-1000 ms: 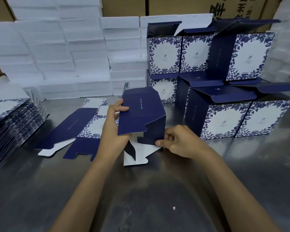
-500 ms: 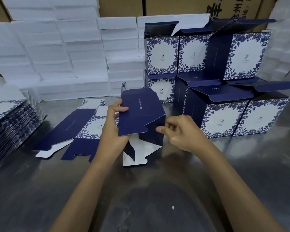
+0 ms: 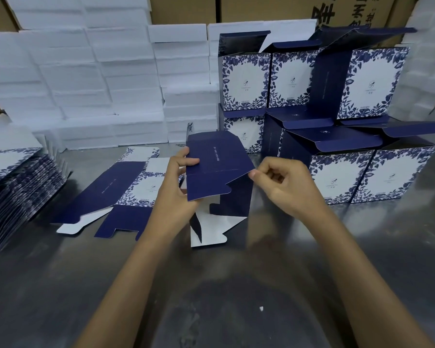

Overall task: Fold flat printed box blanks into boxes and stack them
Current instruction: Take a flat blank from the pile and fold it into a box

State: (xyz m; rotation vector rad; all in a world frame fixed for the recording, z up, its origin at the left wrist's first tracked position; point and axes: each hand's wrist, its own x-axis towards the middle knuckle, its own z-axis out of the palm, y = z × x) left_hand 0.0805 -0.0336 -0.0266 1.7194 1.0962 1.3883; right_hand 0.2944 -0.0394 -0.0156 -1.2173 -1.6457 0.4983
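Note:
A half-formed navy box [image 3: 219,172] stands on the steel table, its white-lined bottom flaps [image 3: 209,229] splayed toward me. My left hand [image 3: 178,189] grips its left side, thumb on the dark top panel. My right hand [image 3: 284,182] hovers at the box's right top corner, fingers curled, thumb tip at the panel edge; whether it touches is unclear. A flat blank [image 3: 121,194] lies just left of the box. A pile of flat blanks [image 3: 15,192] sits at the far left. Finished floral-print boxes [image 3: 342,177] are stacked at the right, lids open.
White foam blocks [image 3: 86,84] are stacked along the back, with brown cartons [image 3: 261,8] behind them. The steel table [image 3: 211,297] stretches bare toward me. Finished boxes crowd the right rear of the table.
My right hand has risen from the box's lower right flap to its upper right corner. The box has opened squarer. My left hand keeps its grip.

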